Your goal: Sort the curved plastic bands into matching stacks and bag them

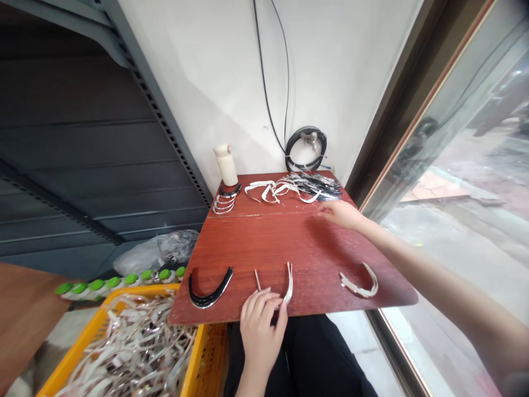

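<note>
Near the front edge of the red-brown table, my left hand (261,317) is closed over the bend of some U-shaped silvery strips (289,284). Their two ends stick out beyond my fingers, and the bend itself is hidden. My right hand (336,213) is stretched toward the back right, just in front of a pile of black and silver curved strips (318,184). Its fingertips are pressed together; whatever they hold, if anything, is too small to make out. A nested bundle of black U-shaped strips (210,298) lies at front left, and white U-shaped strips (363,288) lie at front right.
Loose white strips (268,189) lie along the back of the table (256,237). A cream-coloured cylinder (227,166) stands at back left beside small stacked curved pieces (223,204). Coiled black cable (306,149) leans against the wall. A yellow crate (199,353) full of strips sits lower left.
</note>
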Tool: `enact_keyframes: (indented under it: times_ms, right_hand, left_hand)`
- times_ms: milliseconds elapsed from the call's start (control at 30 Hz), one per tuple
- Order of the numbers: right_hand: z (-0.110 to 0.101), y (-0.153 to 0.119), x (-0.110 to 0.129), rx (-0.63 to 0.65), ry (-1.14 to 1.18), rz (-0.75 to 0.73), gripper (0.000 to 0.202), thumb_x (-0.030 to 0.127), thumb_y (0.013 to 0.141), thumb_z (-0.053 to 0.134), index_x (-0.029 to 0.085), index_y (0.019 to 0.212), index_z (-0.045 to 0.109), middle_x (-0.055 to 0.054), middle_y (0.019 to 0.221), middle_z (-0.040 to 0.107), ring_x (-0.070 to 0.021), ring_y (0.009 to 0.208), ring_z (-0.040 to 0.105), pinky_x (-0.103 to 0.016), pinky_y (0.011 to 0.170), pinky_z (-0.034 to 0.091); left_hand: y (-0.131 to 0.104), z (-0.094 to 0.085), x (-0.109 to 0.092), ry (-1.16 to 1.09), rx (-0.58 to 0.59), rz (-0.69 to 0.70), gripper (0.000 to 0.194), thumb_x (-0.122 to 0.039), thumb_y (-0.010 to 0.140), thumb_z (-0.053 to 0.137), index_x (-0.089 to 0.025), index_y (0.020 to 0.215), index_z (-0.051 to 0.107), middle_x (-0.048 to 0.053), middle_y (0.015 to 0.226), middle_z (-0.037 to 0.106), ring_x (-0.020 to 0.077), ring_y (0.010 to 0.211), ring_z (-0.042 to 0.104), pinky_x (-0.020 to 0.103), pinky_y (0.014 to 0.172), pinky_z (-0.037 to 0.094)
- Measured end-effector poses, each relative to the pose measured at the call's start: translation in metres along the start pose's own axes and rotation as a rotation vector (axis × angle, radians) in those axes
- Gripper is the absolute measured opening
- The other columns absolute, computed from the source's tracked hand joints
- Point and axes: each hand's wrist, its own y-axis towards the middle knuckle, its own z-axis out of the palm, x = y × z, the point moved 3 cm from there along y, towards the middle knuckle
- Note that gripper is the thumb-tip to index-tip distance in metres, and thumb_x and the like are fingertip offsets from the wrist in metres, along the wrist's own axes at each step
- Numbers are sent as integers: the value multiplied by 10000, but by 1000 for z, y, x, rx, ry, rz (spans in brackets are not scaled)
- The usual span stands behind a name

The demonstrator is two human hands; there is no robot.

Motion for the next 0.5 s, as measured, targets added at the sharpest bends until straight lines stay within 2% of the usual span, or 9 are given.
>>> enact_keyframes:
  times_ms: [100, 233, 367, 500]
  right_hand:
    - [12, 45, 3, -53, -158, 33, 295, 335, 945, 507, 203, 1114, 709, -87, 1157, 709, -230, 1071, 645, -284, 871, 469]
    - [31, 77, 12, -45, -217, 50, 287, 279, 948, 498, 143, 1035, 735, -161, 1122, 711, -262, 1069, 642, -310, 885, 450]
    - [39, 84, 19, -75, -231, 86, 310, 166, 927, 454, 60, 917, 745, -254, 1017, 715, -313, 1030, 653, -379, 894, 432]
    - [27, 76, 24, -153, -162, 100, 328, 194, 937, 429, 64, 936, 731, -258, 1042, 711, -332, 1071, 638, -419, 936, 414]
  left_hand:
    - [1, -1, 0, 13, -2, -5, 77, -200, 888, 603, -249, 858, 654, 8, 876, 724, 215, 935, 679, 408, 924, 471]
    - [1, -3, -1, 13, -8, -12, 90, -199, 889, 592, -252, 857, 657, 7, 867, 726, 211, 919, 686, 397, 900, 490]
    - [2, -3, -1, 2, -17, -11, 95, -195, 893, 586, -253, 853, 650, 3, 857, 724, 208, 917, 687, 396, 895, 494]
    - [1, -3, -1, -8, -22, -19, 97, -192, 895, 584, -252, 856, 649, -1, 859, 724, 205, 919, 686, 397, 899, 491]
